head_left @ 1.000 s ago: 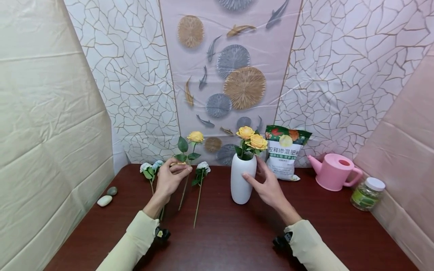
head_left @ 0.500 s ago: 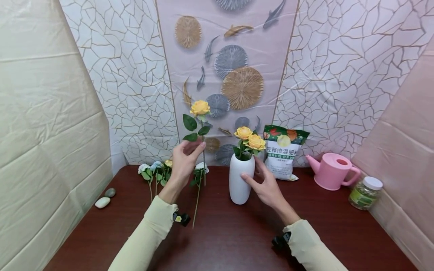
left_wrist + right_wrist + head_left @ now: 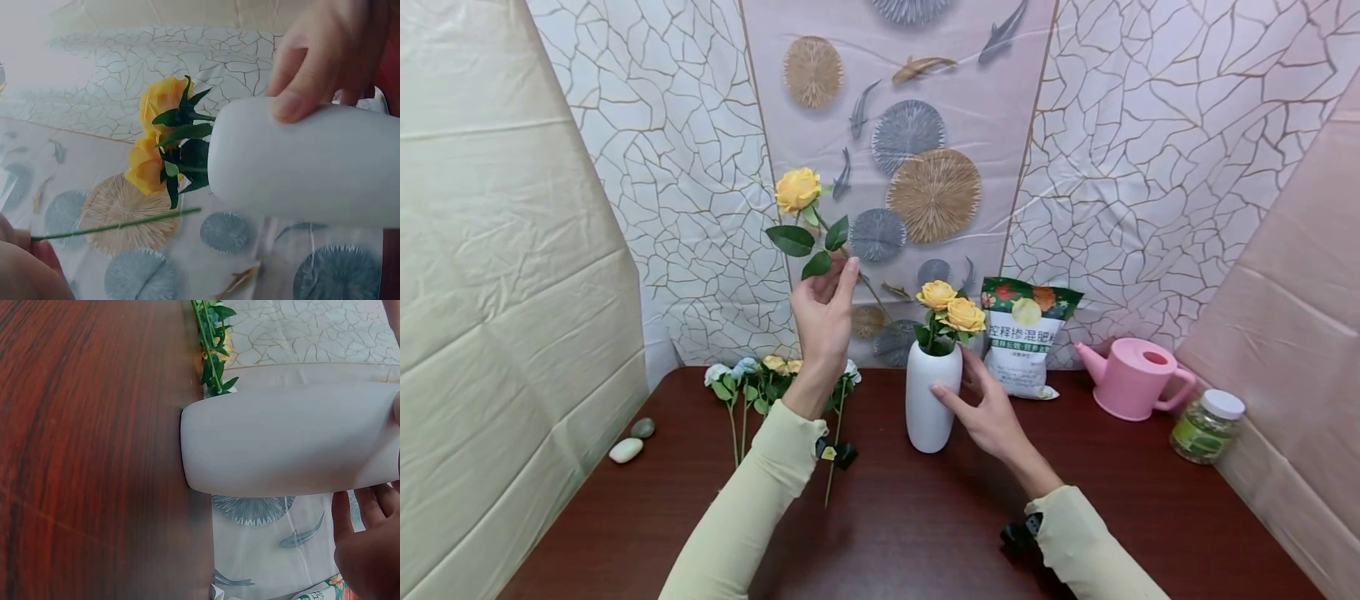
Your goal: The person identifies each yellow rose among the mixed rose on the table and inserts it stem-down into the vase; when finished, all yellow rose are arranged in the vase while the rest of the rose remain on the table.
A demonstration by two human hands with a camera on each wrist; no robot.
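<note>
My left hand (image 3: 826, 321) pinches the stem of a yellow rose (image 3: 798, 191) and holds it up left of the vase. The bloom tilts to the upper left, and the bare green stem (image 3: 125, 225) slants down toward the vase's mouth. A white vase (image 3: 931, 404) stands upright on the table with two yellow roses (image 3: 951, 307) in it. My right hand (image 3: 988, 408) grips the vase's right side near the top, thumb on the front. In the right wrist view, the vase (image 3: 287, 440) has its base on the tabletop.
Several flowers, pale blue ones (image 3: 745, 367) and others, lie on the table (image 3: 917, 517) behind my left forearm. Two pebbles (image 3: 627, 451) rest at the left edge. At the right are a fertilizer bag (image 3: 1024, 342), a pink watering can (image 3: 1135, 382) and a lidded jar (image 3: 1206, 427).
My left hand has lifted the rose up off the row of flowers, rightward, and the stem has tipped so its lower end points at the vase. The right hand stays on the vase.
</note>
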